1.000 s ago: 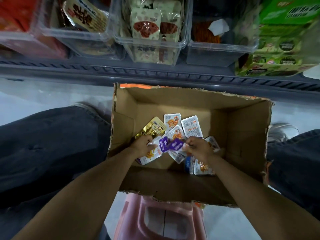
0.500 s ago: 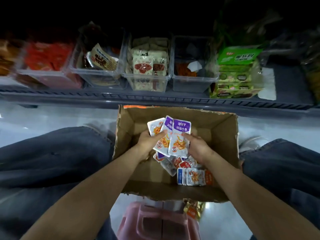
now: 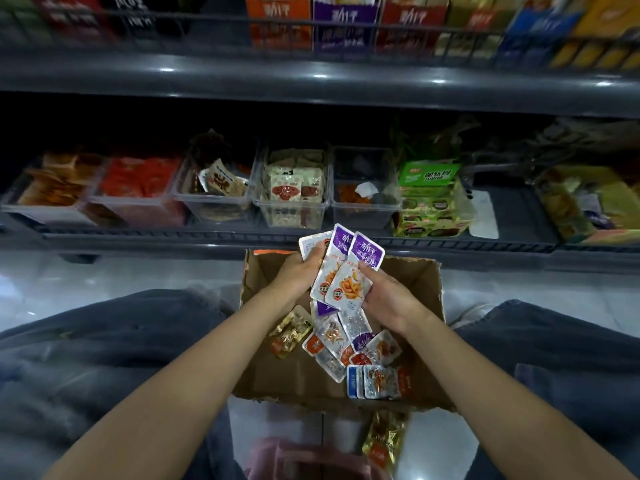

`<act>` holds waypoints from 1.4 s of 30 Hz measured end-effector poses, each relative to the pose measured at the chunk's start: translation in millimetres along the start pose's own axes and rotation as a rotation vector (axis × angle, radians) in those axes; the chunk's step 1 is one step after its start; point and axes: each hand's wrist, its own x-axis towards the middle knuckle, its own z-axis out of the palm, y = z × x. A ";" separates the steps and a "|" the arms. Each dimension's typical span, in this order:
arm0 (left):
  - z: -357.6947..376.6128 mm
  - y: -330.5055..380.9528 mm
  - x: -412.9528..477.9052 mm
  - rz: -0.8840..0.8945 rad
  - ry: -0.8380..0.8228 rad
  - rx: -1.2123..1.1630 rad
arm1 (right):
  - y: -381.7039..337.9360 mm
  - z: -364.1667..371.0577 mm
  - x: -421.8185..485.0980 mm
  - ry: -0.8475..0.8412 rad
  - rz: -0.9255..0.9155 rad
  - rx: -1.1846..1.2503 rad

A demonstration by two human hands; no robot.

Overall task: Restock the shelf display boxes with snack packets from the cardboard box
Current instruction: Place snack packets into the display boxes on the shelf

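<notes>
Person seated on a pink stool [image 3: 311,460], knees apart. 1 cardboard box [image 3: 427,299] stands open on the floor between the legs.

Both hands are above the box's far edge, at 12 o'clock from its middle.
- Left hand [image 3: 298,275]: grasping the fan of snack packets [image 3: 346,282] from its left side.
- Right hand [image 3: 389,301]: fingers curled on the fan's right edge and lower corner, gripping it.
- Fan count: 3 visible. 2 are purple-topped in front, 1 is silver behind at 10 o'clock. Any more behind: cannot tell.

Loose packets [image 3: 346,344] lie on the box bottom in an overlapping heap, at least 8. 1 of them is gold, at 9 o'clock of the heap. A blue-edged stack lies at 5 o'clock.

Outside the box, 1 gold packet [image 3: 384,441] lies on the floor just beside the near wall, at 5 o'clock.

Lower shelf [image 3: 512,220], 12 o'clock of the box: 5 clear bins [image 3: 294,216] in a row, with 1 green display box [image 3: 429,173] at 1 o'clock.

Upper shelf: display boxes [image 3: 346,26] in orange, purple and red, 1 each. The rest are blurred.
</notes>
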 end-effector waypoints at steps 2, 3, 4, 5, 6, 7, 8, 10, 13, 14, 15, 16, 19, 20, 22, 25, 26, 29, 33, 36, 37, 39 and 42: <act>-1.4 10.6 -8.2 0.061 0.000 0.029 | -8.9 5.8 -8.9 -0.021 -0.027 -0.014; -2.5 15.7 -13.1 0.094 0.003 0.028 | -13.0 8.9 -14.0 -0.029 -0.039 -0.017; -3.8 19.9 -17.8 0.124 0.015 0.014 | -16.3 11.5 -19.6 -0.034 -0.050 -0.012; -5.7 24.3 -21.1 0.150 0.046 -0.010 | -20.2 13.7 -24.6 -0.035 -0.059 0.002; -7.8 28.2 -24.3 0.173 0.096 -0.044 | -23.4 14.6 -28.3 -0.035 -0.066 0.025; -10.8 32.4 -27.4 0.189 0.156 -0.081 | -26.5 15.3 -31.7 -0.024 -0.075 0.052; -14.0 35.6 -30.5 0.203 0.221 -0.122 | -28.5 14.8 -33.7 -0.003 -0.079 0.082; -21.0 39.3 -34.0 0.224 0.316 -0.176 | -32.7 14.9 -38.6 0.043 -0.074 0.149; -27.0 43.1 -40.4 0.257 0.324 -0.302 | -36.9 16.1 -44.2 0.079 -0.109 0.204; -27.6 44.1 -43.8 0.250 0.305 -0.356 | -37.9 18.0 -46.3 0.080 -0.118 0.217; -27.9 44.1 -45.8 0.236 0.277 -0.417 | -38.9 20.8 -48.0 0.086 -0.120 0.235; -27.7 44.2 -48.1 0.225 0.239 -0.478 | -39.7 23.9 -49.3 0.088 -0.119 0.253; -22.8 44.4 -54.0 0.178 0.100 -0.561 | -43.3 36.2 -50.1 0.073 -0.123 0.271; -20.5 45.3 -56.0 0.160 0.075 -0.563 | -45.4 41.1 -49.7 0.069 -0.132 0.256; -17.5 47.9 -58.1 0.136 0.057 -0.559 | -50.0 51.2 -49.2 0.068 -0.150 0.211; -18.4 51.6 -58.7 0.170 0.043 -0.542 | -56.1 62.4 -48.1 0.092 -0.181 0.178; -18.9 53.2 -59.2 0.188 0.033 -0.522 | -57.7 65.1 -47.7 0.092 -0.195 0.171; -18.8 58.8 -62.4 0.195 -0.004 -0.486 | -62.7 73.9 -47.0 0.081 -0.237 0.165; -17.1 63.8 -65.5 0.230 -0.054 -0.360 | -69.0 86.8 -50.3 0.070 -0.295 0.130; -14.2 67.1 -69.3 0.322 -0.066 -0.139 | -73.4 97.6 -52.6 0.106 -0.340 0.087; -14.1 68.7 -70.9 0.345 -0.065 -0.106 | -75.4 100.5 -52.9 0.122 -0.367 0.079; -16.0 73.5 -75.0 0.379 -0.068 -0.091 | -81.4 104.2 -53.4 0.138 -0.444 0.021; -20.9 79.3 -80.6 0.427 -0.116 -0.049 | -92.5 109.5 -57.8 0.143 -0.577 -0.161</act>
